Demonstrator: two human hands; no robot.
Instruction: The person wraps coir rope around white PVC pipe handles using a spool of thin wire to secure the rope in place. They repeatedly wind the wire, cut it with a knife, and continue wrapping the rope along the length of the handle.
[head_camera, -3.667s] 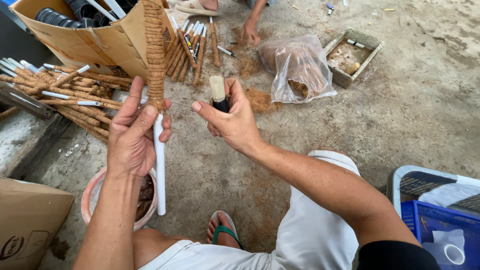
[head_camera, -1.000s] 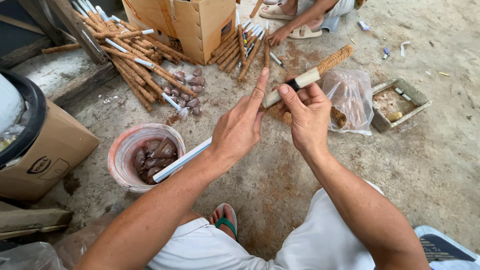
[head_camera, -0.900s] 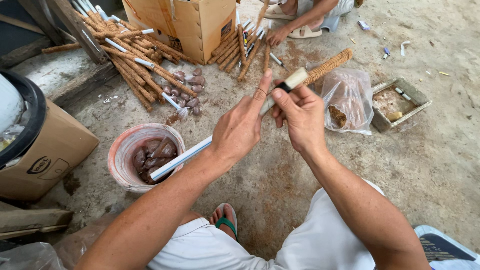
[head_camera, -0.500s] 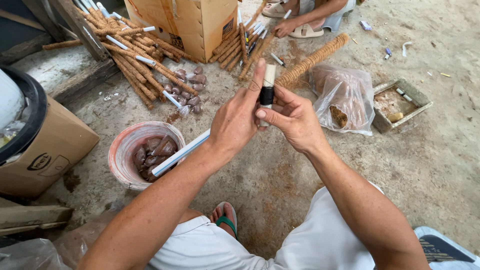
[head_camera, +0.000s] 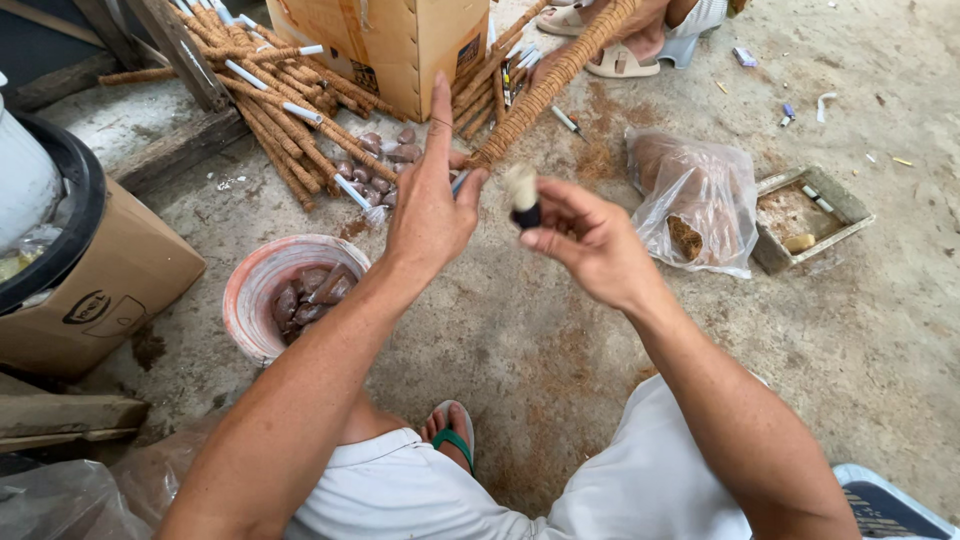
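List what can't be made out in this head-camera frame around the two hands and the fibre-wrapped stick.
- Small pale-and-dark piece in the right hand: motion-blurred, so its kind is unclear.
- Fibre-wrapped stick: its near end is hidden behind the left hand.
- Bucket: dark lumps inside, too small to identify.
- Another person's foot: cut off by the top edge.

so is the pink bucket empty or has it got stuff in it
Not empty. The pink bucket on the floor holds a heap of brownish lumps, reaching partway up; its inner wall shows bare above them.
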